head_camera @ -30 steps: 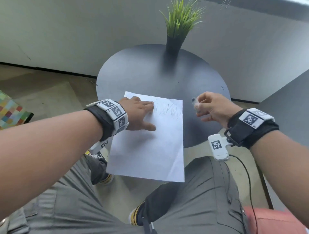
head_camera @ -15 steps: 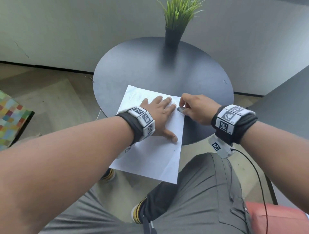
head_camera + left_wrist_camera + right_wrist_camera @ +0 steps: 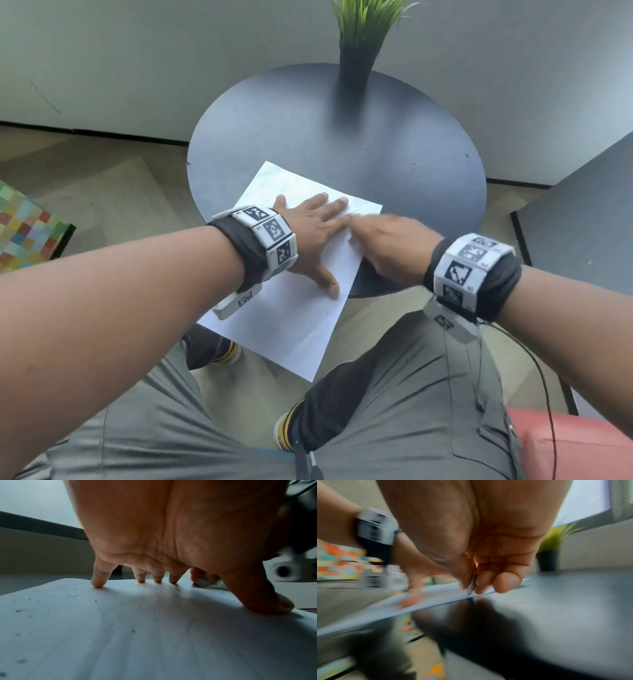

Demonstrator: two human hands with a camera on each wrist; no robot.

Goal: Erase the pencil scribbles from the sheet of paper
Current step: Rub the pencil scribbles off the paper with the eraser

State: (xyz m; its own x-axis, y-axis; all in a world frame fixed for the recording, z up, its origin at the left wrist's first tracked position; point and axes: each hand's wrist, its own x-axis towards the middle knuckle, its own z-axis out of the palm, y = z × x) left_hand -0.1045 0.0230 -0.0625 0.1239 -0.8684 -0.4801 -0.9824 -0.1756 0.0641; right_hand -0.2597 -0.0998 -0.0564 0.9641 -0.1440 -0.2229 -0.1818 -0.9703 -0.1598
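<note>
Two hands work on one white sheet of paper (image 3: 301, 318) that lies on the near left part of a round dark desk (image 3: 394, 154), its near end hanging over the desk's edge above the person's knees. At the far left a patchwork of coloured squares (image 3: 24, 226) sits on the floor. The left hand (image 3: 310, 236) lies spread wide and flat on the sheet, fingers straight, fingertips (image 3: 98, 584) and thumb pressed to the paper; dark crumbs (image 3: 20, 610) are scattered over the sheet's near part. Just right of it, touching its forefinger side in the head view, the right hand (image 3: 387, 246) is blurred, its fingers curled, pinching a small pale eraser (image 3: 471, 584) whose tip meets the sheet's right edge. Faint pencil scribbles (image 3: 274, 186) show near the far left corner. A green plant in a black pot (image 3: 356, 65) stands at the desk's far side.
</note>
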